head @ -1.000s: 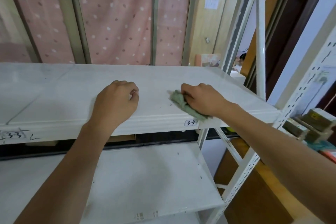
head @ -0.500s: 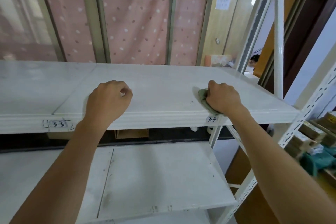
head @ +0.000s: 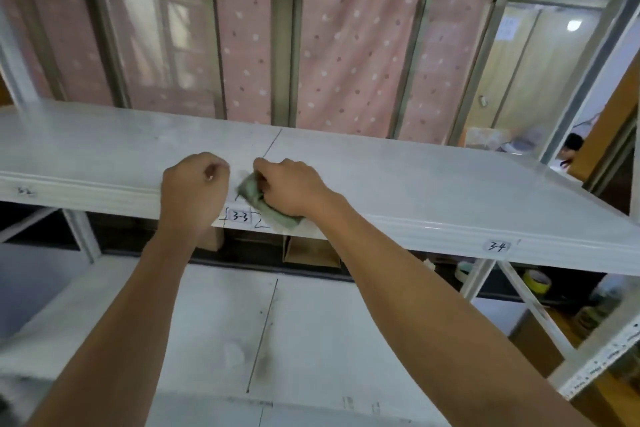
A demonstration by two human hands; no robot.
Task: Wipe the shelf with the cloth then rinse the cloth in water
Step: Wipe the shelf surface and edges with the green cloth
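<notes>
Cloth (head: 263,204) — mostly hidden under gripping right hand (head: 291,187) — left hand (head: 194,184) fisted on shelf (head: 415,184).

Under both hands, the shelf (head: 415,184) looks like white painted metal, smooth with a dull sheen and faint smudges. The cloth (head: 254,196) beneath the right hand (head: 291,187) is soft, matt green fabric, crumpled. Beyond the hands hangs a curtain (head: 346,55) of matt pink dotted fabric.
</notes>
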